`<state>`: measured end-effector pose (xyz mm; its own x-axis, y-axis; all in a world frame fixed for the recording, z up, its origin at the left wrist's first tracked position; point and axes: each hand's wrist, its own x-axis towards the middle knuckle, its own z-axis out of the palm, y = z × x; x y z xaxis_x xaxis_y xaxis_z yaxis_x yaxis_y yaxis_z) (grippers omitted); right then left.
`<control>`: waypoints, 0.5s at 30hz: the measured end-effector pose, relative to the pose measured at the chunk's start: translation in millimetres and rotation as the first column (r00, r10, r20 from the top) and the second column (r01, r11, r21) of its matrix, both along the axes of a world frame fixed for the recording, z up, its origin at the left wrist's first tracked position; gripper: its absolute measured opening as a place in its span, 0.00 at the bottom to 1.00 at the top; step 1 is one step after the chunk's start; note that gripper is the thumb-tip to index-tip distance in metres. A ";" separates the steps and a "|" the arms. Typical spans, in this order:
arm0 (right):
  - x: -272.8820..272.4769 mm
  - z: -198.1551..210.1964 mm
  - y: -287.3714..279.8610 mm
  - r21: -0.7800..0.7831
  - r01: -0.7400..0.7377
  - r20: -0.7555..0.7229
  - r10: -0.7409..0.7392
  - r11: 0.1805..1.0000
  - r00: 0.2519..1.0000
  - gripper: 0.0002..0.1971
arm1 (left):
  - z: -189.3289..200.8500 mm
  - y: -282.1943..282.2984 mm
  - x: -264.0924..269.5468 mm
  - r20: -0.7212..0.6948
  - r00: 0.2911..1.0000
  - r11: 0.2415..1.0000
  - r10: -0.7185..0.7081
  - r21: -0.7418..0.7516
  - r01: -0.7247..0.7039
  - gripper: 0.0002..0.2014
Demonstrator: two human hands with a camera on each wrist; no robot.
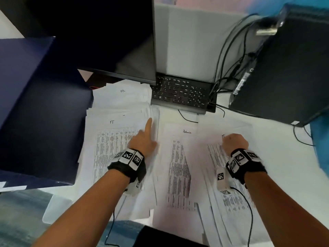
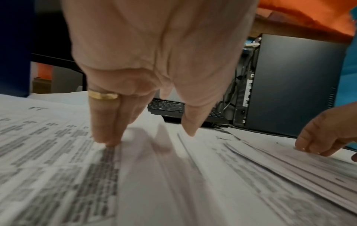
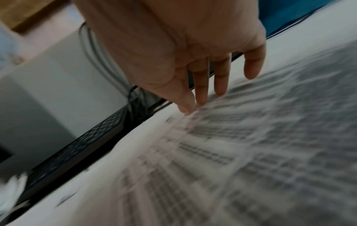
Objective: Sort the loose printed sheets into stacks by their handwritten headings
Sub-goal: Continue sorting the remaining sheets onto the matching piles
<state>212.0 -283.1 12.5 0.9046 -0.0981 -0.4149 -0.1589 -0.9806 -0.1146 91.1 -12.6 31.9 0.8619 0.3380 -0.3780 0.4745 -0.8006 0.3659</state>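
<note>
Printed sheets lie in piles on a white desk. A stack headed "HR" [image 1: 122, 97] sits at the back left, with a stack headed "IT" [image 1: 114, 139] in front of it. A stack headed "Admin" [image 1: 179, 166] lies in the middle, and a fanned loose pile [image 1: 231, 193] is on the right. My left hand [image 1: 144, 141] rests on the IT stack's right part, index finger stretched forward. In the left wrist view its straight fingers [image 2: 104, 130] press the sheet. My right hand [image 1: 235, 141] is over the loose pile, and its fingertips [image 3: 201, 97] touch the top sheet near its heading.
A black keyboard [image 1: 181, 93] lies just behind the stacks under a dark monitor [image 1: 106, 32]. A black computer tower [image 1: 284, 68] with cables [image 1: 224, 68] stands at the back right. A large dark blue box [image 1: 39, 104] borders the stacks on the left.
</note>
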 end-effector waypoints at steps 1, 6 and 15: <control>0.0 -0.6 -12.6 -0.027 0.021 -0.007 -0.021 0.999 1.000 0.18 | -2.3 -6.0 1.2 -0.054 0.999 1.000 -0.004 0.022 0.006 0.39; -0.8 -3.5 -62.6 -0.055 0.268 -0.058 -0.271 0.962 0.961 0.26 | -10.7 -55.2 3.8 0.066 0.990 0.986 -0.128 0.119 0.120 0.22; -0.5 -8.7 -90.7 0.207 0.276 -0.155 -0.247 0.939 0.957 0.34 | -29.6 -124.9 12.5 0.041 0.999 0.922 0.003 -0.388 0.013 0.14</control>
<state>211.5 -373.8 3.8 0.7991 -0.2158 -0.5611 -0.4334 -0.8537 -0.2889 103.6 -137.5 2.4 0.8805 0.1673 -0.4436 0.4490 -0.5944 0.6671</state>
